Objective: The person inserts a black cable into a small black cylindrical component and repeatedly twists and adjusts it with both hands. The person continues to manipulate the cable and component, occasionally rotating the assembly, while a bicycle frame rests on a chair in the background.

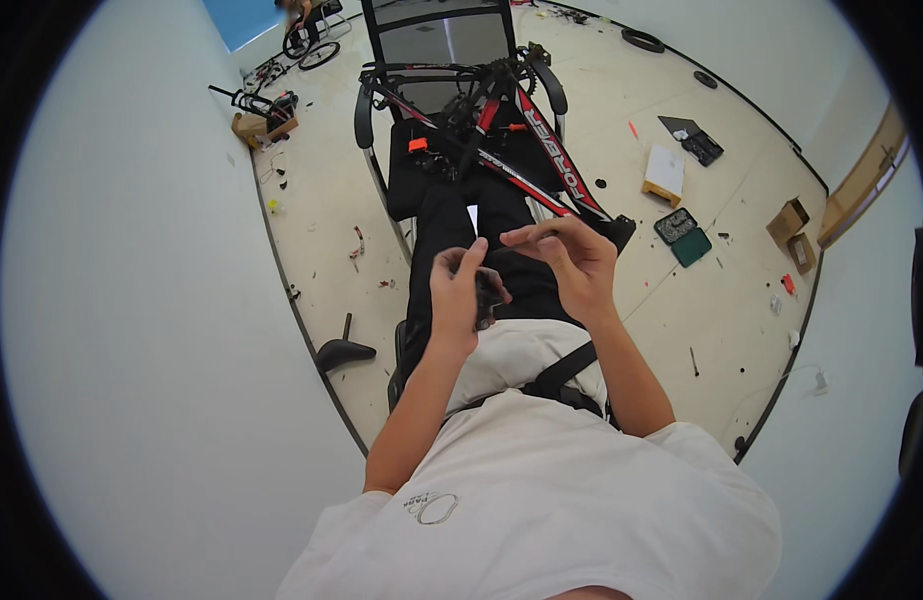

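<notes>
My left hand [453, 300] is closed around a small black part [488, 298], held above my lap. Its exact kind is hard to make out. Close beside it, my right hand [579, 268] has its thumb and fingers brought together. A small dark spot shows at those fingertips, too small to name. Beyond both hands, a black, red and white bicycle frame [551, 150] lies across the seat and armrests of a black office chair [441, 50]. A small orange item [417, 146] and dark parts lie on the seat by the frame.
A bike saddle [345, 353] lies at left on the floor. To the right are a green case [691, 248], a white-topped box [663, 174], a black toolbox [701, 148] and open cardboard boxes [789, 222]. Another person [303, 18] works by a wheel at far left.
</notes>
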The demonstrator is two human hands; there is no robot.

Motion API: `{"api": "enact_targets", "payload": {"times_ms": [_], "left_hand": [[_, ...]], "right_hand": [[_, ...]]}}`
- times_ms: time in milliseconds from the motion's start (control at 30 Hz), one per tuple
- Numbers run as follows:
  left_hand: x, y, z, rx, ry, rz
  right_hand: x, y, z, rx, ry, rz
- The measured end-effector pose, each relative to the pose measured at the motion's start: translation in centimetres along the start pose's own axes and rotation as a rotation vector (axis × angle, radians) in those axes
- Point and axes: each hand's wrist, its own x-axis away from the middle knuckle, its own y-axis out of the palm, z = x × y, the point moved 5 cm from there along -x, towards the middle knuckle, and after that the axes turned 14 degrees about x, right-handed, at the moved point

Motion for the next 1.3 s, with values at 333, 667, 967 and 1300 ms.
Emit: {"api": "enact_targets", "payload": {"times_ms": [333, 667, 967, 1300], "left_hand": [[0.3, -0.2, -1.2, -0.019, 0.374, -0.023], [-1.3, -0.8, -1.5, 0.468, -0.347, -0.147], [-1.2, -0.5, 0.4, 0.200, -0.026, -0.357], [-0.2, 0.0, 1.4, -0.413, 0.223, -0.349]], "right_hand": [[0.7, 0.4, 0.0, 0.074, 0.025, 0.062], [0.1, -0.8, 0.3, 0.155, 0.014, 0.049], [-0.4, -2.5, 1.8, 0.325, 0.263, 0.001], [0.8, 2.2, 0.8, 0.609, 0.178, -0.396]]}}
